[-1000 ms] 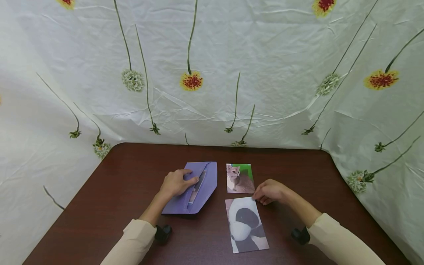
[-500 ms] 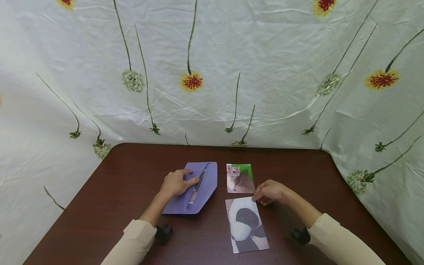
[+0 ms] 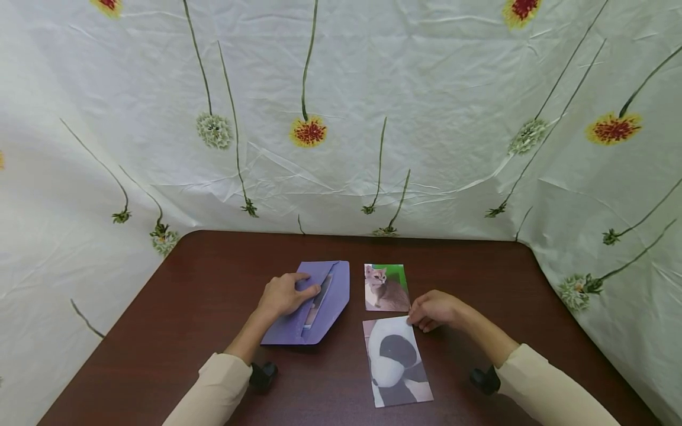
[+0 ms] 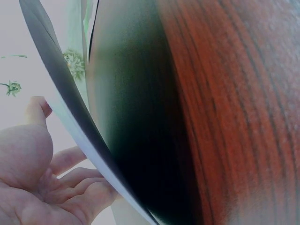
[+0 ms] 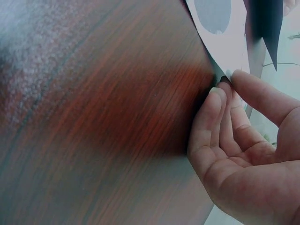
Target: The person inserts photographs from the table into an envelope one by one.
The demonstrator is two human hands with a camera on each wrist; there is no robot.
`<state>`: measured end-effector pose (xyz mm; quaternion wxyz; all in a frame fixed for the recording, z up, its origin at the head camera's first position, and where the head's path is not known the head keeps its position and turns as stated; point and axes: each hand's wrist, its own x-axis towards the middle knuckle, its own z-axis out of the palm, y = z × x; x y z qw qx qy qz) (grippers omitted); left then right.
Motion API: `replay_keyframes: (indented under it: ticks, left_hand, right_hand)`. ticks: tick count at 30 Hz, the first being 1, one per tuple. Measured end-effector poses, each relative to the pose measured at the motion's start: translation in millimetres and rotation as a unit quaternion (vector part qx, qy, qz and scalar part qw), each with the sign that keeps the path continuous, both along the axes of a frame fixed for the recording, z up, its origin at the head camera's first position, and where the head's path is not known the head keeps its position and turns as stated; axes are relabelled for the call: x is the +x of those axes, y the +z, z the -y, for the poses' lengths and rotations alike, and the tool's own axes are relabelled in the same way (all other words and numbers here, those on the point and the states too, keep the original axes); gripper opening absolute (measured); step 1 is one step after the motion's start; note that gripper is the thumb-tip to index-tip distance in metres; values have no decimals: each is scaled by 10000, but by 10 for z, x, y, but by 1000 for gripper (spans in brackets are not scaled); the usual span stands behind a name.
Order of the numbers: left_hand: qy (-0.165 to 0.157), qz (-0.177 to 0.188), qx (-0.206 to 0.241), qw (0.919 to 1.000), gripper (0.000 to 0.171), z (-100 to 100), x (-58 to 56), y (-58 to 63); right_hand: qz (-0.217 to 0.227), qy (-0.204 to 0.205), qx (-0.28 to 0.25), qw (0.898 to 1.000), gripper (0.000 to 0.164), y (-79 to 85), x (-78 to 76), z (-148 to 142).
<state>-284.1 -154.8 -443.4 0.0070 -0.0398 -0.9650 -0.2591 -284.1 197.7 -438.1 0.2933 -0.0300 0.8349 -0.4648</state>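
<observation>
My left hand (image 3: 285, 296) lies over the purple envelope (image 3: 333, 313), fingers on its left part and thumb by the pocket's mouth. Inside the pocket, part of a picture card (image 3: 318, 305) shows. In the left wrist view, the near edge of the envelope (image 4: 89, 126) stands off the table, with the left fingers (image 4: 96, 187) against it. My right hand (image 3: 436, 309) pinches the upper right corner of a photo of a black-and-white plush toy (image 3: 394, 361); the right wrist view shows thumb and fingertips meeting at that corner. Above this photo lies a smaller cat photo (image 3: 386, 287).
Everything rests on a dark reddish-brown wooden table (image 3: 213, 278) with rounded far corners. A white cloth with printed flowers (image 3: 341, 154) hangs behind and along both sides. A black wrist camera sits below each cuff.
</observation>
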Motion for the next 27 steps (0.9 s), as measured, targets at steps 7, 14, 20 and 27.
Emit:
replay_keyframes:
  ticks: [7,14,20,27]
  left_hand:
    - [-12,15,-8,10000,53,3,5,5]
    - [-5,35,-2,10000,53,2,5,3]
    - [31,51,10,10000,54,4,7,0]
    - [14,39,6,10000,53,3,6,-3]
  right_hand:
    - [15,-157,-91,9998,9,39,7,9]
    - [80,-187,-238,9995,13,86,-2,3]
    - [125,-241,-416,9988,15,119,-14,-12]
    - [220,-320,-561,9977,14,157,-31,-21]
